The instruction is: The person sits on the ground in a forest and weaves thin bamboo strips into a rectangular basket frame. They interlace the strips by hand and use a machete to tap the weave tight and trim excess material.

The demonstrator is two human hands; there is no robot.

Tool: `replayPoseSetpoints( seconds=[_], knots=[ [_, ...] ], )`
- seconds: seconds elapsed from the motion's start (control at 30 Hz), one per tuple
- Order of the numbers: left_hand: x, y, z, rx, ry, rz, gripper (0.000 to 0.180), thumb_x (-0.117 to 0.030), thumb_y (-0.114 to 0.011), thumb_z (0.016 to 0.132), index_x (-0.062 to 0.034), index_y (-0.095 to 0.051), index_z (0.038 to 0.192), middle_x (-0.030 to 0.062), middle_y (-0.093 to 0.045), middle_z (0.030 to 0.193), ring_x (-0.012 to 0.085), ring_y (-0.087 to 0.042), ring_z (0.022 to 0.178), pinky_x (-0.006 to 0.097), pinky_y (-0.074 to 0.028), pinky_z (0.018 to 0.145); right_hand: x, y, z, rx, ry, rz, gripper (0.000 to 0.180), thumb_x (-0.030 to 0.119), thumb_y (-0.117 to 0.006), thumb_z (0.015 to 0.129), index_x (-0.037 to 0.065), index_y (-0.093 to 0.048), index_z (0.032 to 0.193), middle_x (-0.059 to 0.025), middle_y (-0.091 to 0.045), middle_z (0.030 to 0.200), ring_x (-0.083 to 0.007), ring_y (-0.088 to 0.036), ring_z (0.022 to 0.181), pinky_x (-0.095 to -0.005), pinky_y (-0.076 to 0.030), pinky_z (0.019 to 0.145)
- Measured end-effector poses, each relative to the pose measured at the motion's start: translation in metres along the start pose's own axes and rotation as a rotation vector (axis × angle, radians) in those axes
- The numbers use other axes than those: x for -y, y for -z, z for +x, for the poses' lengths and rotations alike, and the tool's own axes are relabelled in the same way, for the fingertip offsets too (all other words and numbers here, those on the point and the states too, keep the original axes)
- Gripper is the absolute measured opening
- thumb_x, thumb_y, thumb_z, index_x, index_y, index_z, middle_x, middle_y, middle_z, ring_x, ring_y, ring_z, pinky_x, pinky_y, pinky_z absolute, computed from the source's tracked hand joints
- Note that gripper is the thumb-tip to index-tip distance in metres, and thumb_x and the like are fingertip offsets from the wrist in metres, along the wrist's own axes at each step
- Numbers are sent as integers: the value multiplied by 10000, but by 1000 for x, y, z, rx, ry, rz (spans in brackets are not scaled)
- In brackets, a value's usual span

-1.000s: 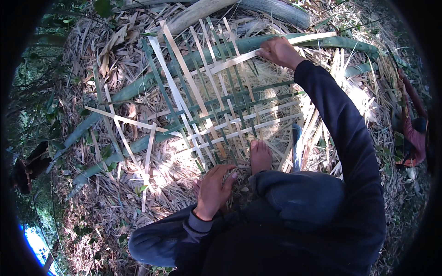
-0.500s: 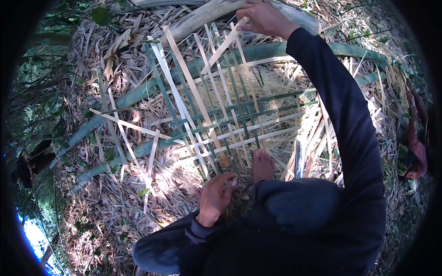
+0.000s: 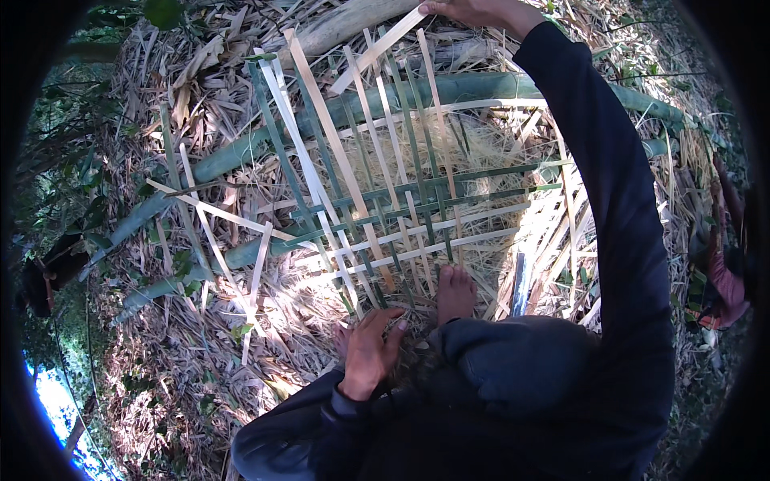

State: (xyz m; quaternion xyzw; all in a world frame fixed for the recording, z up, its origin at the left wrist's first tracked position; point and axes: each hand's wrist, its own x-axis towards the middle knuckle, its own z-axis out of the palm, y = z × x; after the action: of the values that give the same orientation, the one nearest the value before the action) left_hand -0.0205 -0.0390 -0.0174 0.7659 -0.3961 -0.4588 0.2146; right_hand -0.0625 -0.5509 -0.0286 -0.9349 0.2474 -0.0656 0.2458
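On the ground in front of me lies an open lattice of woven bamboo strips (image 3: 371,220), some green and some pale. My right hand (image 3: 473,11) reaches out past its far side, pinching the end of a pale bamboo strip (image 3: 378,53). That strip slants down to the left over the far ends of the upright strips. My left hand (image 3: 372,349) rests by the lattice's near edge, thumb apart from the fingers, with nothing seen in it. My bare foot (image 3: 456,295) is at the near right corner of the lattice.
Two thick green bamboo poles (image 3: 233,156) run across the ground, the lattice lying partly over them. A pale log (image 3: 341,36) lies beyond. Loose strips (image 3: 220,215) cross at the left. Dry leaves (image 3: 172,365) and shavings cover the ground. A reddish object (image 3: 726,289) is at the far right.
My right hand has moved farther away and slightly right, drawing the pale strip outward so its lower end lies nearer the far tips of the lattice. My left hand has barely moved.
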Motion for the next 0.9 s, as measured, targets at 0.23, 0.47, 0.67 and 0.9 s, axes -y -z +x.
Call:
replayPoseSetpoints(
  seconds=[0.23,0.47,0.67,0.9],
  knots=[
    [7,3,-8,-5,-4,-43,217,-133,-660,906,-43,-665,1103,171,-675,1016,386,-643,974,410,-496,851,21,4,-48,-219,-150,-137,270,271,-665,836,115,-734,1045,-190,-710,926,-354,-684,899,-467,-521,852],
    [0,15,-13,9,-94,3,203,-124,-643,918,-22,-664,1092,186,-680,1028,378,-651,991,408,-508,862,-5,-29,-133,-117,-250,-84,354,383,-616,943,52,-693,1041,-197,-696,900,-368,-677,870,-457,-523,796],
    [3,20,-17,2,-158,45,219,-146,-649,913,-28,-666,1098,185,-677,1027,385,-644,986,416,-508,854,14,-51,-168,26,-358,-15,326,363,-618,941,50,-686,1007,-185,-694,897,-356,-666,860,-448,-508,777],
    [4,21,-30,-14,-182,27,220,-149,-658,916,-31,-668,1101,178,-679,1025,372,-652,972,405,-514,847,34,-67,-167,30,-420,-75,285,343,-623,933,64,-678,967,-198,-678,868,-370,-657,866,-466,-499,765]
  ],
)
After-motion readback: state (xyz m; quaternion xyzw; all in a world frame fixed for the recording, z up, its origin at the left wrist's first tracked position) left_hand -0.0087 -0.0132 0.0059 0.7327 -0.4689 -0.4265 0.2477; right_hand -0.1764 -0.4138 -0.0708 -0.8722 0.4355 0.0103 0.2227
